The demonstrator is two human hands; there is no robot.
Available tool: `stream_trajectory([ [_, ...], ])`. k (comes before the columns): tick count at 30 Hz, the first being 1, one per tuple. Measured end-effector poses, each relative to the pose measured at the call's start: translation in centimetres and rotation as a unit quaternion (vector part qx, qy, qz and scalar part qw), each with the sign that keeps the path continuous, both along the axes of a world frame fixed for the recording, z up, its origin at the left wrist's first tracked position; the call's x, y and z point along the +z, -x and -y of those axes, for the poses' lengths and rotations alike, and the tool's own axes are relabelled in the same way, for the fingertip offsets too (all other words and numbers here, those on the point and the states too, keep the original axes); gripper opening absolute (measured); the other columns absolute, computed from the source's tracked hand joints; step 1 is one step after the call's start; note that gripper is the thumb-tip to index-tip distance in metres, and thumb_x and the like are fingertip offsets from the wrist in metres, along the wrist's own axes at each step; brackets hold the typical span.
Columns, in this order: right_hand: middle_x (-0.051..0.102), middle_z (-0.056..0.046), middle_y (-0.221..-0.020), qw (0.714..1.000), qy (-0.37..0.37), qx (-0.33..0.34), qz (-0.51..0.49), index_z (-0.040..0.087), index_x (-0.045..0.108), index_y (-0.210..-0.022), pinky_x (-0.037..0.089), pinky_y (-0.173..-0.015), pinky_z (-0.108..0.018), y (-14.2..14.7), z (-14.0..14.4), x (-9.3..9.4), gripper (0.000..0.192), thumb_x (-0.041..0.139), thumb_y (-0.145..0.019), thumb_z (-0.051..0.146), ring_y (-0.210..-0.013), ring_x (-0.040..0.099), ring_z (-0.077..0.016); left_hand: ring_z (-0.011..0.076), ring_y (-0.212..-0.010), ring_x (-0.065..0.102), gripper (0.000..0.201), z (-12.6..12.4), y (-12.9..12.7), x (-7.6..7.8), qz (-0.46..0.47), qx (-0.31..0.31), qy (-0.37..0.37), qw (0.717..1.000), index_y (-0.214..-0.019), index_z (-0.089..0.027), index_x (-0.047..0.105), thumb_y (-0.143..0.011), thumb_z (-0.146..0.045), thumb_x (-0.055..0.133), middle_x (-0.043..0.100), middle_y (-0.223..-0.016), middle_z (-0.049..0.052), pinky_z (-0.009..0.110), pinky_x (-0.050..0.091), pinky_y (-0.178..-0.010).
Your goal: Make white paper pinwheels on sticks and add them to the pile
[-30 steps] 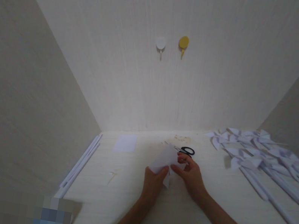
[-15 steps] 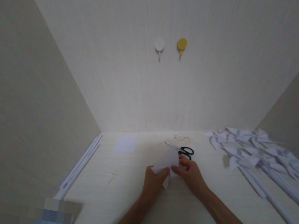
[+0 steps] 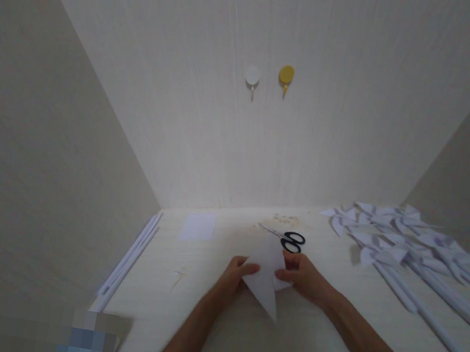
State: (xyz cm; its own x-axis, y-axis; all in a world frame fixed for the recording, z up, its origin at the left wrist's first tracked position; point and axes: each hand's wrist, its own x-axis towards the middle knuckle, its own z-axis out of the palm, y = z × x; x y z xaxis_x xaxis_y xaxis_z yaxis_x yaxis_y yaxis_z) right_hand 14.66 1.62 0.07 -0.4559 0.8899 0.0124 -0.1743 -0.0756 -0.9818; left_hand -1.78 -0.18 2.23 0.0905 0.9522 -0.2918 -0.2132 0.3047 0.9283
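Note:
A white sheet of paper (image 3: 264, 271), cut into pointed flaps, is held between both hands above the pale table. My left hand (image 3: 233, 278) pinches its left side, thumb on top. On the right side, my right hand (image 3: 302, 276) grips another part of the paper between thumb and fingers. One long flap points down toward me. Just beyond the paper lies a pair of scissors (image 3: 292, 242) with black handles, its blades pointing left.
Several white paper pinwheels (image 3: 384, 252) on rolled paper sticks lie at the right. A flat paper square (image 3: 198, 226) lies back left, with rolled paper sticks (image 3: 130, 254) along the left edge. Small scraps (image 3: 285, 219) sit near the wall, below a yellow hook (image 3: 286, 75) and a white hook (image 3: 252, 75).
The paper has been spread flatter, and its long flap now points down. My left hand has shifted left and my right hand slightly right, so they are farther apart.

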Motion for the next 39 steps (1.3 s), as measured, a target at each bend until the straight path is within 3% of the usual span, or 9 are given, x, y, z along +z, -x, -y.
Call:
stream_trajectory([
  [3, 0.06, -0.005, -0.091, 0.998, -0.011, 0.053, 0.027, 0.014, 0.066, -0.069, 0.043, -0.071, -0.03, -0.3, 0.2, 0.7, 0.016, 0.063, -0.056, 0.022, -0.077, 0.056, -0.0169, 0.0099, -0.045, 0.047, 0.017, 0.1, 0.5, 0.6, 0.028, -0.059, 0.016, 0.998, -0.051, -0.012, 0.056, -0.052, -0.027, 0.062, 0.052, -0.048, 0.001, 0.021, 0.037, -0.046],
  [8, 0.057, -0.004, -0.098, 0.99, -0.068, 0.098, 0.08, 0.016, 0.068, -0.068, 0.043, -0.072, -0.027, -0.5, 0.5, 1.9, 0.013, 0.061, -0.057, 0.022, -0.08, 0.054, -0.0164, 0.009, -0.042, 0.046, 0.014, 0.0, 0.5, 0.2, -0.095, -0.141, 0.009, 0.985, -0.058, -0.01, 0.061, -0.049, -0.02, 0.064, 0.056, -0.051, 0.002, 0.019, 0.033, -0.042],
  [13, 0.058, -0.004, -0.094, 0.986, -0.08, 0.103, 0.105, 0.016, 0.067, -0.06, 0.043, -0.071, -0.028, -0.4, 0.6, 2.3, 0.008, 0.062, -0.056, 0.022, -0.08, 0.055, -0.0175, 0.0112, -0.046, 0.05, 0.018, -0.1, 0.7, -0.7, -0.164, -0.165, -0.035, 0.972, -0.067, -0.009, 0.064, -0.052, -0.019, 0.063, 0.061, -0.058, 0.004, 0.02, 0.035, -0.043],
  [21, 0.058, -0.003, -0.093, 0.985, -0.075, 0.111, 0.108, 0.016, 0.064, -0.056, 0.043, -0.067, -0.026, -0.2, 0.9, 2.6, 0.005, 0.06, -0.053, 0.013, -0.077, 0.055, -0.0161, 0.011, -0.048, 0.05, 0.016, 0.4, 0.5, 0.3, -0.208, -0.178, -0.066, 0.959, -0.066, -0.011, 0.064, -0.051, -0.015, 0.063, 0.062, -0.06, 0.003, 0.018, 0.036, -0.043],
  [29, 0.058, -0.003, -0.092, 0.983, -0.076, 0.124, 0.117, 0.014, 0.06, -0.053, 0.042, -0.066, -0.026, -0.2, 1.0, 2.8, 0.002, 0.061, -0.053, 0.013, -0.076, 0.055, -0.0155, 0.0117, -0.049, 0.05, 0.018, 0.2, 0.9, 0.2, -0.255, -0.212, -0.119, 0.936, -0.069, -0.01, 0.064, -0.052, -0.018, 0.062, 0.063, -0.06, 0.003, 0.019, 0.035, -0.044],
  [32, 0.058, -0.003, -0.09, 0.99, -0.048, 0.12, 0.063, 0.015, 0.058, -0.059, 0.042, -0.066, -0.026, -0.3, 0.9, 2.1, 0.007, 0.063, -0.054, 0.014, -0.074, 0.056, -0.0145, 0.0123, -0.051, 0.051, 0.016, 0.1, 0.9, 0.1, -0.241, -0.196, -0.105, 0.945, -0.066, -0.01, 0.064, -0.051, -0.016, 0.063, 0.063, -0.06, 0.004, 0.019, 0.036, -0.045],
  [34, 0.058, -0.003, -0.092, 0.996, -0.018, 0.089, -0.014, 0.018, 0.058, -0.073, 0.042, -0.069, -0.028, -0.2, 0.6, 1.3, 0.021, 0.066, -0.054, 0.016, -0.081, 0.056, -0.0162, 0.0133, -0.053, 0.053, 0.016, 0.0, 0.7, -0.2, -0.2, -0.168, -0.091, 0.961, -0.067, -0.01, 0.064, -0.051, -0.015, 0.063, 0.063, -0.062, 0.004, 0.02, 0.038, -0.047],
  [37, 0.054, -0.006, -0.105, 0.993, 0.006, -0.019, -0.12, 0.025, 0.049, -0.098, 0.042, -0.075, -0.034, 0.0, -0.1, 0.3, 0.046, 0.067, -0.056, 0.029, -0.092, 0.054, -0.0198, 0.0147, -0.058, 0.056, 0.02, -0.4, 0.3, -1.0, -0.102, -0.092, -0.076, 0.988, -0.073, -0.01, 0.064, -0.054, -0.017, 0.062, 0.065, -0.069, 0.006, 0.023, 0.042, -0.054],
  [39, 0.051, -0.006, -0.11, 0.984, 0.004, -0.107, -0.142, 0.029, 0.042, -0.105, 0.043, -0.075, -0.035, 0.2, -0.5, -0.1, 0.047, 0.061, -0.063, 0.037, -0.092, 0.054, -0.019, 0.0156, -0.059, 0.057, 0.021, -0.7, 0.0, -1.7, -0.057, -0.008, -0.081, 0.995, -0.074, -0.009, 0.063, -0.055, -0.019, 0.063, 0.065, -0.07, 0.007, 0.025, 0.044, -0.056],
])
